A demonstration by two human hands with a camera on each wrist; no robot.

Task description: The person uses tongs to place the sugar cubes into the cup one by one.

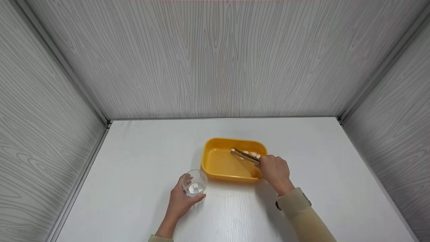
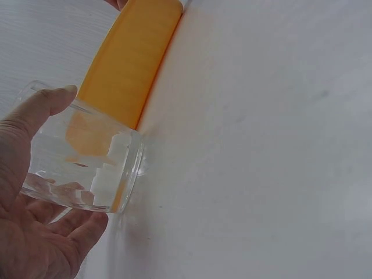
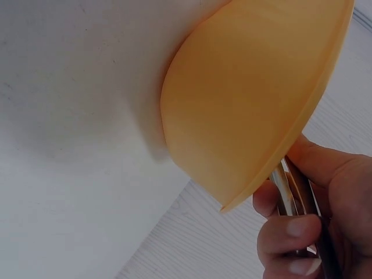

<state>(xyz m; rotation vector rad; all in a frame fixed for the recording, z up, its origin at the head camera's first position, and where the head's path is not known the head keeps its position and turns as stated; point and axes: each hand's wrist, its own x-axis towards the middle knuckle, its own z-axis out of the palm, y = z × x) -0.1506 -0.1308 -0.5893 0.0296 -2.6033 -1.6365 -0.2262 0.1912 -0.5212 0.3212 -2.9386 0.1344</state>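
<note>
My left hand (image 1: 180, 201) grips a clear cup (image 2: 58, 157) around its side, thumb on one side and fingers on the other. White cubes (image 2: 106, 179) lie at the bottom of the cup, which stands by the near left corner of a yellow tray (image 1: 220, 164). Over the tray's right rim, my right hand (image 1: 276, 170) holds metal tongs (image 3: 288, 189). Between the tong tips, above the tray floor, is a small white cube (image 1: 233, 150). Several more white cubes (image 1: 254, 155) lie in the tray's right part, partly hidden behind the tongs and hand.
The tray and cup are on a white table (image 1: 141, 151). Grey wood-grain panels (image 1: 215, 60) rise behind the table and at both sides.
</note>
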